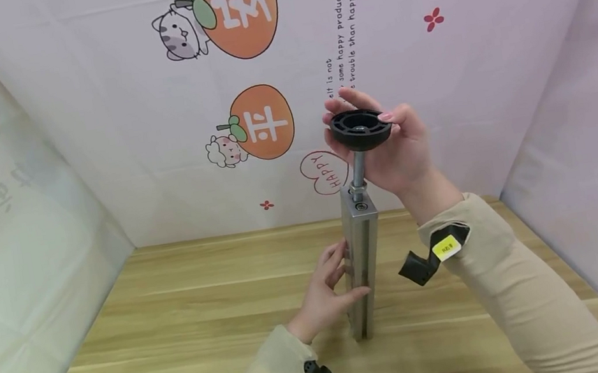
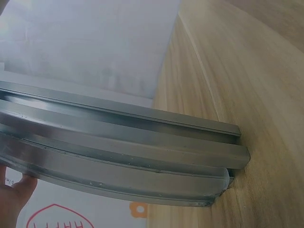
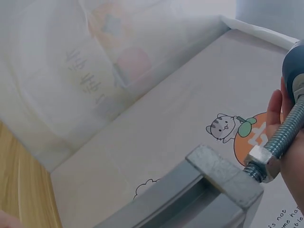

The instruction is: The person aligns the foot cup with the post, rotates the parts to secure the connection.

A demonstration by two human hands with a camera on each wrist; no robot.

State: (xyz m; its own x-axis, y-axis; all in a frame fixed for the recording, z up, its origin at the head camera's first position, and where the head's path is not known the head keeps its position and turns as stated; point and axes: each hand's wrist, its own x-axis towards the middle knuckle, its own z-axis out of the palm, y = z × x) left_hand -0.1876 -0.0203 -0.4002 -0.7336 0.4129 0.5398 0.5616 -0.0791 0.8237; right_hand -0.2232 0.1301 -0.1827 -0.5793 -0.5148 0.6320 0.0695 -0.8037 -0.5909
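A grey aluminium profile (image 1: 362, 267) stands upright on the table, its slotted sides filling much of the left wrist view. My left hand (image 1: 318, 299) grips it low down, thumb on the near side and fingers round the left. From its top end rises a levelling foot with a threaded rod (image 1: 358, 168) and a round black base (image 1: 361, 140) facing up. My right hand (image 1: 401, 155) holds that base at its rim, thumb on the upper edge and fingers spread behind. A hex nut (image 3: 262, 162) sits on the rod close over the profile's end plate (image 3: 223, 175).
The wooden table (image 1: 196, 311) meets a printed white cloth backdrop (image 1: 160, 188) at the back. Pale cloth walls (image 1: 574, 126) rise at both sides. Black camera mounts (image 1: 426, 264) are worn on both wrists.
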